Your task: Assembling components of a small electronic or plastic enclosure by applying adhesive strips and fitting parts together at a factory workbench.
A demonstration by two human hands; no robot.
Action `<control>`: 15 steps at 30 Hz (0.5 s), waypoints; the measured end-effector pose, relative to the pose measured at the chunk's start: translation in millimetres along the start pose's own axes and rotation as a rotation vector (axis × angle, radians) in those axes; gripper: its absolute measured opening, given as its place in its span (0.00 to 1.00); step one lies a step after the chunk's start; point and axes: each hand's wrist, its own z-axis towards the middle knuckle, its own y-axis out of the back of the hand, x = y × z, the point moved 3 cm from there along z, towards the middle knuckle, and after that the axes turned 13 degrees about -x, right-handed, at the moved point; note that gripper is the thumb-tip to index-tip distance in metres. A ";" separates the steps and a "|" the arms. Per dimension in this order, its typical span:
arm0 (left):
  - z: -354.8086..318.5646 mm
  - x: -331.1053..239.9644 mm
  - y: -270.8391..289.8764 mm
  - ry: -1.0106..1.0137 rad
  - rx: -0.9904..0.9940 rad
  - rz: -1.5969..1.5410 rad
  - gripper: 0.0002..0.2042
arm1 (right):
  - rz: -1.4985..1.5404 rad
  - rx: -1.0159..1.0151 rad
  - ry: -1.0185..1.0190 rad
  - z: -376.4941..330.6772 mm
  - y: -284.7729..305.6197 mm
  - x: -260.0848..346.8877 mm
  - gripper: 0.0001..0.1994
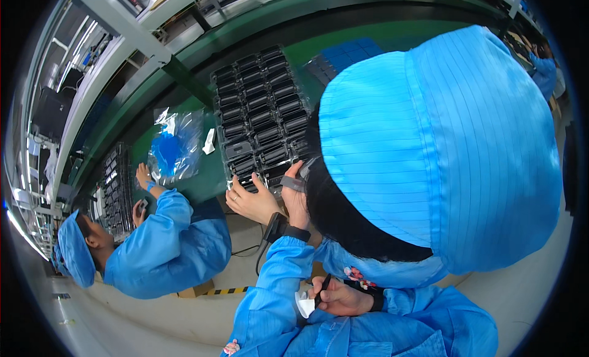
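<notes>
While left hand touches one tray, right hand holds one tool.

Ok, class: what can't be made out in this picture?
In the head view:
Black parts: lower right corner hidden behind dark hair.
Blue sheets: partly hidden by the nearest cap.
Small part held by the left co-worker: too small to identify.
Black tool: partly covered by the holding hand.
</notes>
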 end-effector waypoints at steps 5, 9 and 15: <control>-1.5 -2.8 7.2 0.049 -0.033 -0.014 0.21 | -0.005 -0.004 -0.035 -2.0 -0.7 -5.3 0.09; -6.1 -7.8 12.3 0.094 -0.051 0.014 0.23 | -0.035 -0.024 -0.036 -0.5 -10.3 -5.3 0.09; -5.3 -2.2 13.1 0.151 -0.047 -0.020 0.27 | -0.091 -0.094 -0.046 -1.7 -10.5 -3.3 0.08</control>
